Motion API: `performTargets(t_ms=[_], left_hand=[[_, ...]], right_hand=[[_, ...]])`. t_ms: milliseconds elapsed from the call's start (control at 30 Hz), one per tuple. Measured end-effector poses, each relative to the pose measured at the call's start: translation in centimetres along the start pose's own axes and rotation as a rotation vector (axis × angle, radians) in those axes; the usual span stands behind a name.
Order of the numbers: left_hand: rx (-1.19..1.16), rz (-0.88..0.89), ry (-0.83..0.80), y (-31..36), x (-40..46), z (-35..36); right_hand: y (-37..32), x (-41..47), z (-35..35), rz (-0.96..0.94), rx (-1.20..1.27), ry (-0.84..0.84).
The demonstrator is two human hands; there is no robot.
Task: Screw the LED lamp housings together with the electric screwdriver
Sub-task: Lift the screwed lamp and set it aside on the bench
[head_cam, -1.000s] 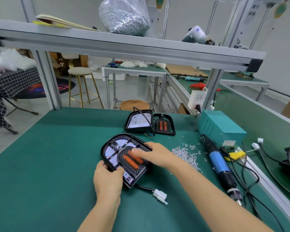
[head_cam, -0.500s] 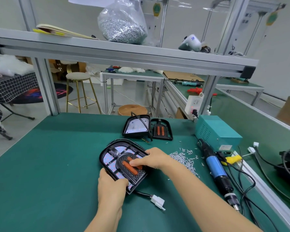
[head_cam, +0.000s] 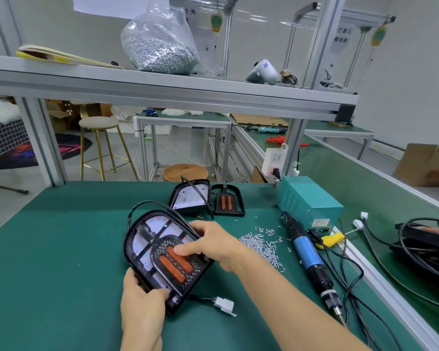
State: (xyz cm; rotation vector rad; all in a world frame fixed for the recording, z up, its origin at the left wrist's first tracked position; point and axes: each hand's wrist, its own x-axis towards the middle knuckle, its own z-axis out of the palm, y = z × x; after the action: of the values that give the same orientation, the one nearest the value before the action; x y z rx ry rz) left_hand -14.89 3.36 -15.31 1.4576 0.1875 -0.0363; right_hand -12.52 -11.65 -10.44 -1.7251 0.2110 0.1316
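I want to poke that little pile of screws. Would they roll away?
Probably they would scatter: the loose screws lie unstacked on the green mat, with strays already spread around. They look small and light, so they would likely slide or roll in short curves rather than travel far.

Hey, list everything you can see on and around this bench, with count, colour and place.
lamp housing: one, black with orange strips, held tilted above the mat
loose housing parts: two, black, far side of mat
screws: loose pile, silver, right of the held housing
electric screwdriver: one, blue and black, lying on mat at right
power box: one, teal, behind the screwdriver
white connector: one, on the housing's cable
bag of screws: one, clear, top shelf
left hand: grips housing's near edge
right hand: grips housing's right side
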Motion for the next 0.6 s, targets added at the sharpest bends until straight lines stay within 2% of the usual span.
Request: performTargets(t_ms=[200,333,433,600], left_hand=[[-0.203,0.032,-0.048,1.3,-0.2,-0.9],[-0.444,0.026,-0.322,3.1,-0.8,-1.2],[-0.517,0.079,-0.564,5.0,-1.4,-0.6],[-0.587,0.146,-0.722,8.0,-1.2,1.9]], right_hand=[[-2.5,-3.1,0.4,-0.331,0.06,0.049],[-3.9,-5.3,-0.3,-0.478,0.281,0.082],[-4.4,-6.7,-0.8,-0.52,0.429,0.114],[-4.9,-8.8,-2.9,-0.525,0.665,0.162]])
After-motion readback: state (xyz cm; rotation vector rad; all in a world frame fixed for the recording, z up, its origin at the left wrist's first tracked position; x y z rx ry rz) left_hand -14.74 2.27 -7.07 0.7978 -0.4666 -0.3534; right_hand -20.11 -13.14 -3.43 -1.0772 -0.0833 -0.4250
